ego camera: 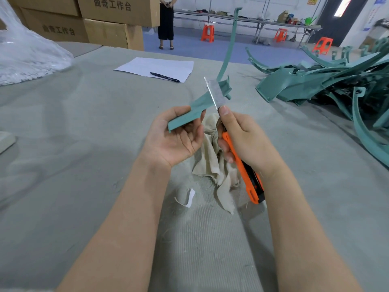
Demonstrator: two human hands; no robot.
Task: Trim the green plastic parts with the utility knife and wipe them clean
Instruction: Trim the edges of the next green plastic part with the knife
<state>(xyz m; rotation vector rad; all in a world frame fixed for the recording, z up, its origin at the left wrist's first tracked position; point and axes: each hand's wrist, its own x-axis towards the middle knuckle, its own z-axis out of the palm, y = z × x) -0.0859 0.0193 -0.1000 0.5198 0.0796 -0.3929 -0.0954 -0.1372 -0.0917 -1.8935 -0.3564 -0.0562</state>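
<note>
Two bare forearms reach over a grey felt-covered table (84,144). The left hand (174,135), palm up, curls thumb and fingers around the flat end of a long, curved green plastic strip (196,107) that rises up and away. The right hand (246,140) grips an orange utility knife (242,169), thumb pressed behind its extended silver blade (213,93). The blade crosses the strip just past the left fingertips, above a crumpled beige cloth (212,159).

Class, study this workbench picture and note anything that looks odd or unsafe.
The utility knife has its blade pushed out unusually far, and the right hand has its thumb at the blade's base. To the right, green parts lie tangled in a heap.
</note>
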